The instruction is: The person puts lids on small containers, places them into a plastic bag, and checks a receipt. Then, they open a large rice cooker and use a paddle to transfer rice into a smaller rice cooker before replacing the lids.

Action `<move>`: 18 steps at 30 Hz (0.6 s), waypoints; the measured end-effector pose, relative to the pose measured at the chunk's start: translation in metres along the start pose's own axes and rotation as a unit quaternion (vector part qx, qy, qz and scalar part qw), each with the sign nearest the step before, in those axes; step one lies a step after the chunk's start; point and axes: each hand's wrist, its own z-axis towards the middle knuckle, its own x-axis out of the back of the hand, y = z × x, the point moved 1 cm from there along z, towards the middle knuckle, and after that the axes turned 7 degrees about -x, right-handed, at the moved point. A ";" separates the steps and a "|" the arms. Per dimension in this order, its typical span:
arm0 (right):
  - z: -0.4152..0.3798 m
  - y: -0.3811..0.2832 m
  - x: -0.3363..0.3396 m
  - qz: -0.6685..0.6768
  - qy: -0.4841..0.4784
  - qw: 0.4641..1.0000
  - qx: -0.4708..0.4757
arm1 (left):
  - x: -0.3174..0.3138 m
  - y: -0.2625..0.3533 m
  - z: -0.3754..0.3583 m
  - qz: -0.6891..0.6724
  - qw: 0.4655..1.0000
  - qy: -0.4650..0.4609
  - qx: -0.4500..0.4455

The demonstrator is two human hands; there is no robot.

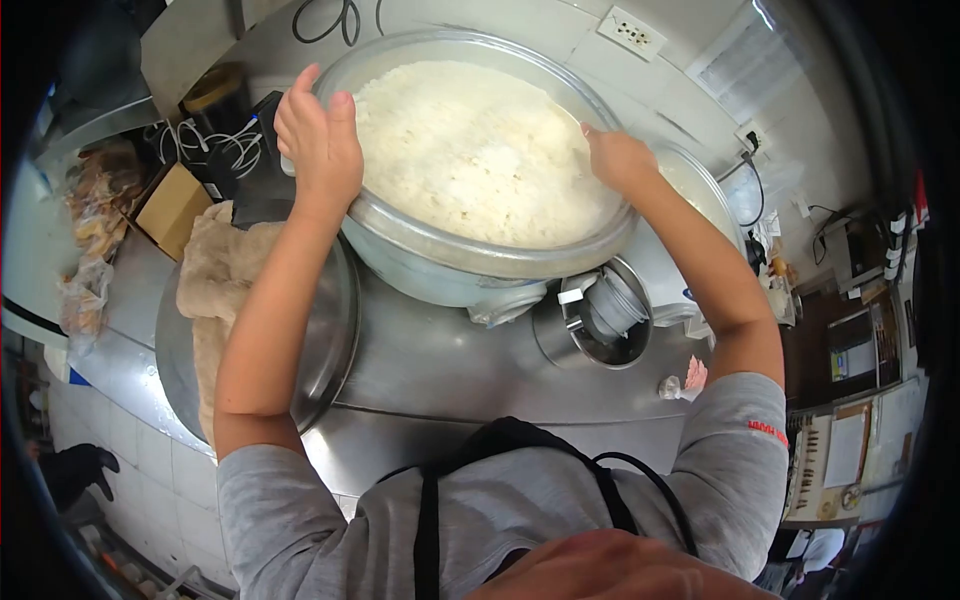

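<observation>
A large round metal basin point(470, 262) filled with white, crumbly, rice-like grain point(480, 150) stands tilted on the steel counter. My left hand point(322, 145) is at the basin's left rim, its fingers stretched out and its thumb raised apart from them. On the right side, my right hand point(620, 162) is closed over the rim, thumb toward the inside; its other fingers are mostly hidden. Plastic wrapping point(507, 305) bunches under the basin's near side.
A smaller steel pot point(545, 335) with a grey, ribbed item inside stands in front. To the left, a brown towel point(225, 265) lies over a round metal lid point(335, 345). A cardboard box point(175, 210) and cables point(235, 150) sit behind. Another basin point(700, 185) shows at right.
</observation>
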 end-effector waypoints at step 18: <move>-0.091 -0.042 0.037 0.092 -0.100 0.944 0.302 | 0.004 0.002 -0.004 0.017 0.999 0.038 -0.021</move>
